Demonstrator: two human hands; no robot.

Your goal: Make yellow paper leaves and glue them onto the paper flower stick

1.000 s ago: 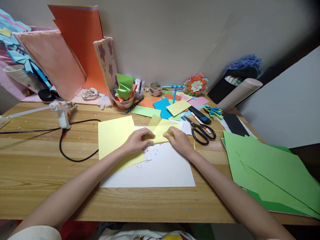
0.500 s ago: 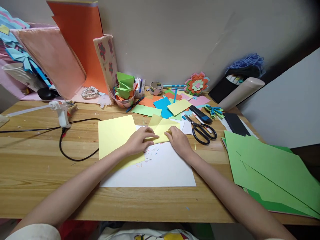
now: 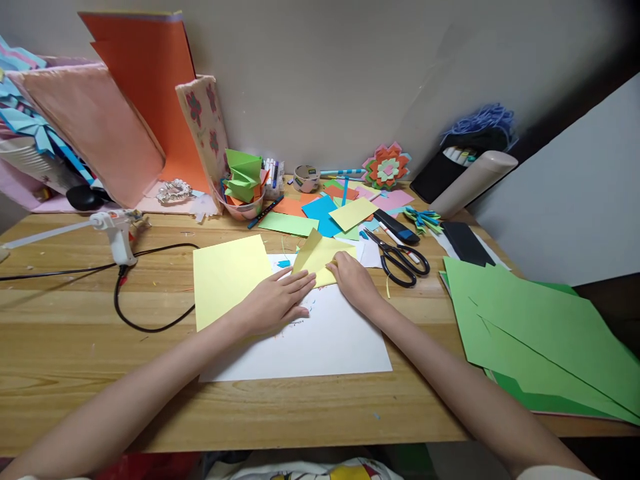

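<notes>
A creased piece of yellow paper (image 3: pixel 324 253) lies at the upper part of a white sheet (image 3: pixel 340 347), one flap standing up at its left. My left hand (image 3: pixel 277 300) is flat with fingers stretched out, its fingertips on the paper's lower left edge. At the right edge, my right hand (image 3: pixel 350 280) has its fingers curled closed on the same paper. A larger yellow sheet (image 3: pixel 227 273) lies to the left, partly under my left forearm. Small coloured marks show on the white sheet near my left hand.
Black-handled scissors (image 3: pixel 400 257) lie to the right, beside coloured paper scraps (image 3: pixel 325 213). A glue gun (image 3: pixel 117 237) with a black cable stands at the left. Green sheets (image 3: pixel 540 333) cover the right side. A paper flower (image 3: pixel 387 167) leans on the wall.
My left hand has opened from curled fingers to a flat, stretched pose and slid slightly down-left. The paper's left flap stands out more. My right hand keeps its hold.
</notes>
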